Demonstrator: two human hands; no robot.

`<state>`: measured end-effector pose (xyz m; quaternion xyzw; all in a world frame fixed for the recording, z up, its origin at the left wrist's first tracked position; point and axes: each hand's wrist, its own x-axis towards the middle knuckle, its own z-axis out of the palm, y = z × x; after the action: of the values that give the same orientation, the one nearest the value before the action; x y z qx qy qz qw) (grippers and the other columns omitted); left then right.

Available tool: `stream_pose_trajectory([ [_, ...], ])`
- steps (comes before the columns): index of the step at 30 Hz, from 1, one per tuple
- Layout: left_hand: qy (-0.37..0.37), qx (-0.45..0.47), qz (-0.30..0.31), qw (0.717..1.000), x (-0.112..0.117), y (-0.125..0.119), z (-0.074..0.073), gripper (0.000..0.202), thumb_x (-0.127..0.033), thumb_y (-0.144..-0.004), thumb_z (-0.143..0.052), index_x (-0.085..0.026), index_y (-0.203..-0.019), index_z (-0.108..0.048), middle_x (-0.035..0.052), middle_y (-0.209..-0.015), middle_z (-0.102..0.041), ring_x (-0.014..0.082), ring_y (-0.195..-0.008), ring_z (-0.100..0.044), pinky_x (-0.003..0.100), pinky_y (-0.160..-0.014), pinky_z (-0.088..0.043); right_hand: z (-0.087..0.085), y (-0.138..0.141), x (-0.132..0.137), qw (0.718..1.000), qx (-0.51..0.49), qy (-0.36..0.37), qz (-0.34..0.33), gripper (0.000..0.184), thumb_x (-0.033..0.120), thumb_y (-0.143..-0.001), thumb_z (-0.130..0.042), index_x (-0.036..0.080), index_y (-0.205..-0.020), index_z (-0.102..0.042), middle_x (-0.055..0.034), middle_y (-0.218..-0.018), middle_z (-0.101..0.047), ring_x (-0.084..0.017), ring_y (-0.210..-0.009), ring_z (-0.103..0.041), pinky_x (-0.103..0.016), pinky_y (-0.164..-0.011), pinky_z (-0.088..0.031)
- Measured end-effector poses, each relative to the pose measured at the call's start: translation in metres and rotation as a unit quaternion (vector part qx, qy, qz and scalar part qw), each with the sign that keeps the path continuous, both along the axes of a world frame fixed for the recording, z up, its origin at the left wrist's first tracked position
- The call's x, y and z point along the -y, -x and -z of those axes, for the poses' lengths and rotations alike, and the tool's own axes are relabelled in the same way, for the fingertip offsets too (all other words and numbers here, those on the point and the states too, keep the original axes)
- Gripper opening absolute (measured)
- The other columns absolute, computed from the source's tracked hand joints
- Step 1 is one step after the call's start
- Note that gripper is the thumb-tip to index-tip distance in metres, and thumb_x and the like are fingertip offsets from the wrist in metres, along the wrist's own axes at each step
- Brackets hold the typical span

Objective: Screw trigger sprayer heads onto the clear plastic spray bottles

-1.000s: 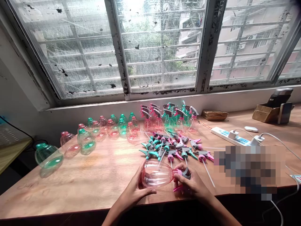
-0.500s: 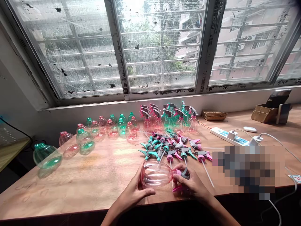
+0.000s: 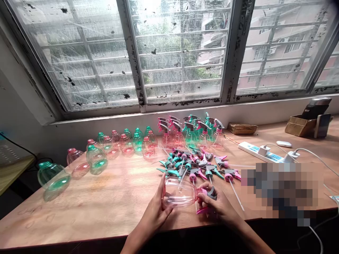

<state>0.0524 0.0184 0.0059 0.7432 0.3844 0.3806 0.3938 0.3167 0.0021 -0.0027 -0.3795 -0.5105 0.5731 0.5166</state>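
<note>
A clear pink spray bottle [image 3: 178, 193] lies sideways in the air above the table's front edge, its neck to the right. My left hand [image 3: 155, 207] is closed round its base end. At the neck, my right hand [image 3: 217, 206] grips a pink and grey trigger spray head [image 3: 211, 193], whose pink collar sits against the bottle's mouth. Whether the thread is engaged I cannot tell. Just beyond the bottle lies a heap of loose trigger spray heads [image 3: 194, 165] in pink, green and grey, with thin dip tubes.
Open pink and green bottles [image 3: 96, 160] stand at the left and back of the wooden table [image 3: 106, 208]. Bottles with spray heads fitted [image 3: 190, 135] stand by the window. A white power strip [image 3: 261, 151] with cables, a cardboard box [image 3: 298, 126] and a blurred patch lie right.
Both hands and the bottle have shifted slightly right in the picture. My left thumb has moved closer against the bottle. The spray head is still held at its neck.
</note>
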Motion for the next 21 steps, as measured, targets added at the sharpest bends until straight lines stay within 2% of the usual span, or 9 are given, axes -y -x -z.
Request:
stream_pose_trajectory([
  [3, -0.035, -0.063, -0.027, 0.997, -0.004, -0.001, 0.001, 0.101, -0.028, -0.093, -0.063, -0.025, -0.165, 0.007, 0.0069, -0.107, -0.068, 0.0181, -0.073, -0.062, 0.034, -0.08, -0.055, -0.001, -0.002, 0.0, 1.0, -0.001, -0.002, -0.003, 0.042, 0.054, -0.083, -0.08, 0.02, -0.096, -0.059, -0.0017, -0.072, -0.073, -0.018, -0.059, -0.068, -0.025, -0.049, -0.052],
  [7, -0.027, -0.064, -0.035, 0.997, -0.006, -0.003, 0.001, 0.105, -0.031, -0.091, -0.067, -0.026, -0.165, 0.008, 0.0077, -0.116, -0.066, 0.0203, -0.082, -0.065, 0.038, -0.088, -0.056, -0.005, -0.002, 0.002, 1.0, 0.0, 0.001, -0.002, 0.043, 0.054, -0.082, -0.082, 0.02, -0.095, -0.059, -0.0022, -0.075, -0.074, -0.017, -0.063, -0.069, -0.026, -0.055, -0.054],
  [11, 0.028, 0.0, -0.004, 1.0, -0.002, -0.002, -0.004, 0.117, -0.035, -0.08, -0.083, -0.028, -0.166, -0.004, 0.0119, -0.14, -0.058, 0.0292, -0.112, -0.067, 0.043, -0.107, -0.05, -0.008, 0.0, 0.006, 1.0, -0.013, 0.022, -0.002, 0.045, 0.055, -0.079, -0.083, 0.02, -0.094, -0.059, -0.0006, -0.071, -0.072, -0.016, -0.059, -0.068, -0.025, -0.052, -0.052],
  [14, 0.063, 0.031, 0.014, 0.997, 0.002, -0.001, -0.011, 0.115, -0.034, -0.077, -0.088, -0.03, -0.165, -0.015, 0.0127, -0.158, -0.044, 0.0365, -0.139, -0.049, 0.046, -0.12, -0.036, -0.007, 0.001, 0.006, 1.0, -0.012, 0.019, -0.001, 0.044, 0.054, -0.08, -0.083, 0.02, -0.094, -0.059, -0.0003, -0.071, -0.072, -0.017, -0.059, -0.068, -0.025, -0.053, -0.053],
  [17, 0.082, 0.04, 0.016, 0.996, 0.005, 0.001, -0.016, 0.114, -0.033, -0.077, -0.088, -0.029, -0.165, -0.016, 0.0125, -0.163, -0.037, 0.0387, -0.152, -0.031, 0.049, -0.125, -0.025, -0.003, 0.0, 0.004, 1.0, -0.001, 0.009, 0.001, 0.043, 0.053, -0.08, -0.083, 0.02, -0.095, -0.06, -0.0006, -0.072, -0.073, -0.017, -0.059, -0.068, -0.025, -0.053, -0.054],
  [19, 0.088, 0.047, 0.026, 0.995, 0.004, 0.0, -0.016, 0.115, -0.033, -0.079, -0.087, -0.029, -0.166, -0.012, 0.0131, -0.166, -0.032, 0.0388, -0.15, -0.035, 0.049, -0.124, -0.029, -0.001, 0.0, 0.003, 1.0, 0.001, 0.008, 0.004, 0.043, 0.054, -0.08, -0.083, 0.02, -0.095, -0.059, -0.0007, -0.072, -0.073, -0.018, -0.059, -0.069, -0.026, -0.052, -0.054],
  [21, 0.088, 0.053, 0.038, 0.994, 0.003, 0.0, -0.013, 0.118, -0.033, -0.08, -0.086, -0.029, -0.166, -0.005, 0.0148, -0.164, -0.035, 0.0372, -0.142, -0.046, 0.046, -0.118, -0.038, -0.001, 0.0, 0.003, 1.0, -0.001, 0.01, 0.003, 0.044, 0.054, -0.08, -0.082, 0.021, -0.095, -0.059, -0.0006, -0.072, -0.073, -0.018, -0.059, -0.069, -0.027, -0.052, -0.055],
])
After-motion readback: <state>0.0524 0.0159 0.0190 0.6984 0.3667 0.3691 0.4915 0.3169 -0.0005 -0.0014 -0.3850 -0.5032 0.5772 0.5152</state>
